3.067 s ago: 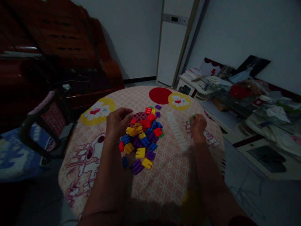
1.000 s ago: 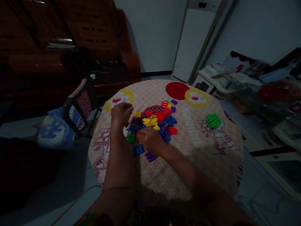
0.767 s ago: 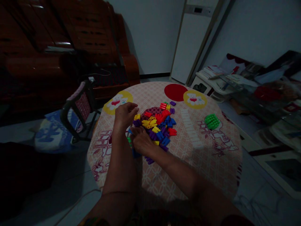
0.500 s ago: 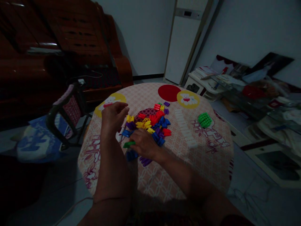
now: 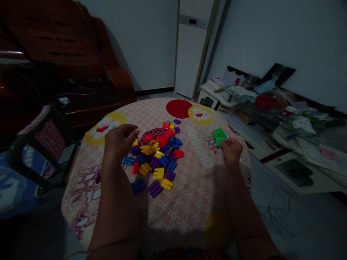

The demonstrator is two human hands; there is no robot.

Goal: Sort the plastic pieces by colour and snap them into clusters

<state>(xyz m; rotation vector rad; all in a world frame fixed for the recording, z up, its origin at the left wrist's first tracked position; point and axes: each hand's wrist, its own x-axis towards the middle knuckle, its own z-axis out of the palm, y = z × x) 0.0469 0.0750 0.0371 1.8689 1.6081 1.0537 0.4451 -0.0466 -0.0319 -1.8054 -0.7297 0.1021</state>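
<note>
My right hand [image 5: 232, 148] pinches a green plastic block [image 5: 218, 141] at the right of the table. That block is at the near edge of a cluster of green blocks [image 5: 220, 133]; whether they touch is hard to tell. Over the left side of the pile, my left hand [image 5: 118, 141] hovers with fingers bent and the thumb apart, nothing visible in it. Mixed blocks lie heaped mid-table: yellow ones [image 5: 158, 173], purple ones [image 5: 155, 189], blue ones [image 5: 138, 186] and red ones [image 5: 179, 154]. Some at the left are hidden behind my left hand.
A patterned cloth covers the round table [image 5: 187, 202]. To the left stands a chair [image 5: 40, 144], with a wooden sofa [image 5: 114, 79] behind it. A cluttered glass-topped cabinet [image 5: 252, 108] runs along the right wall. A tall white unit [image 5: 191, 54] stands at the back.
My right hand has carried the green block from the pile rightward to the green cluster. My left hand stays raised beside the pile. The view has shifted to the right.
</note>
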